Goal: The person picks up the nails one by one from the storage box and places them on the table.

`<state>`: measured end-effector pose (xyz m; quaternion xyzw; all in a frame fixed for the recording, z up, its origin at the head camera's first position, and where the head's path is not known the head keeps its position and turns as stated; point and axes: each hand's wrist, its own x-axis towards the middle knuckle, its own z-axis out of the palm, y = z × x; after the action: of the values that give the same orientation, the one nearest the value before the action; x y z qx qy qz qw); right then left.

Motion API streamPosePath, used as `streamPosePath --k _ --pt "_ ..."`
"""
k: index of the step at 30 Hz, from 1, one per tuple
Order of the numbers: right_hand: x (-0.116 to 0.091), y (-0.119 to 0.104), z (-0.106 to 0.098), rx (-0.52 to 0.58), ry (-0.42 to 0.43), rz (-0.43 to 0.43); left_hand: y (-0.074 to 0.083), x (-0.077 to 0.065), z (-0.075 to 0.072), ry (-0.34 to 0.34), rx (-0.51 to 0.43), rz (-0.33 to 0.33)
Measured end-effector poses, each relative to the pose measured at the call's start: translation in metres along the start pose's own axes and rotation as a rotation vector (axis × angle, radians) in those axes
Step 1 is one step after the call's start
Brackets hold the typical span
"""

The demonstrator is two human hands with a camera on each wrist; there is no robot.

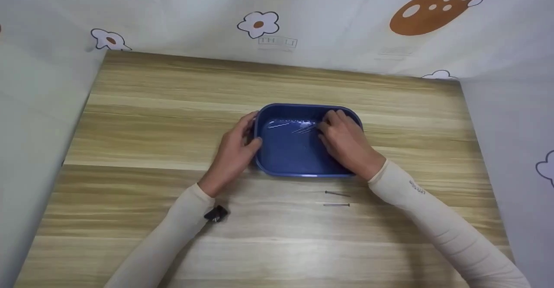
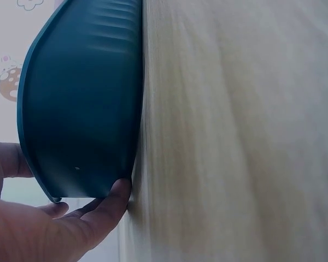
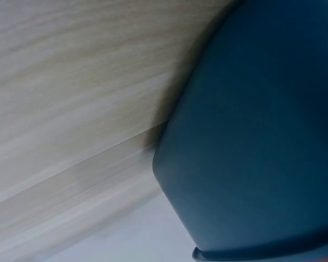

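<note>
A blue rectangular plastic tub (image 1: 288,152) with rounded corners sits on the table. My left hand (image 1: 235,147) grips its left end, thumb over the rim and fingers against the outer wall; the left wrist view shows those fingers (image 2: 101,218) low on the wall, near the tabletop. My right hand (image 1: 346,141) reaches inside the right part of the tub with bent fingers. Its fingertips are close to thin, shiny slivers (image 1: 304,129) on the tub's floor; whether it pinches any is hidden. In the right wrist view the tub's outer wall (image 3: 251,147) fills the right side.
Two grey nails (image 1: 336,204) lie on the wood-grain table (image 1: 130,149) in front of the tub. A small black object (image 1: 216,213) is at the left wrist. Pale printed sheets (image 1: 194,20) rise behind the table and along its sides.
</note>
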<state>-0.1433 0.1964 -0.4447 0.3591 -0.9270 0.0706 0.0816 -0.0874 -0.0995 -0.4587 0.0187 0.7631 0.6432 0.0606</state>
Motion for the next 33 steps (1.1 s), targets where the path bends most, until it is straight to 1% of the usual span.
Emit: streamPosePath --k 10,25,30,33 --pt "-0.001 0.0005 -0.0003 0.0 -0.014 0.0 0.0005 0.0005 0.0001 0.007 0.021 -0.011" --pt "-0.0012 0.0001 0.0009 -0.021 0.003 -0.019 0.0015 -0.0003 0.0007 0.01 0.012 0.005" --pt "-0.0005 -0.0004 -0.0033 -0.017 0.017 -0.036 0.001 0.0008 0.0006 0.017 0.01 0.006" --pt "-0.0012 -0.0005 -0.0074 0.001 0.022 -0.041 0.0003 0.0008 0.0003 0.017 0.012 -0.005"
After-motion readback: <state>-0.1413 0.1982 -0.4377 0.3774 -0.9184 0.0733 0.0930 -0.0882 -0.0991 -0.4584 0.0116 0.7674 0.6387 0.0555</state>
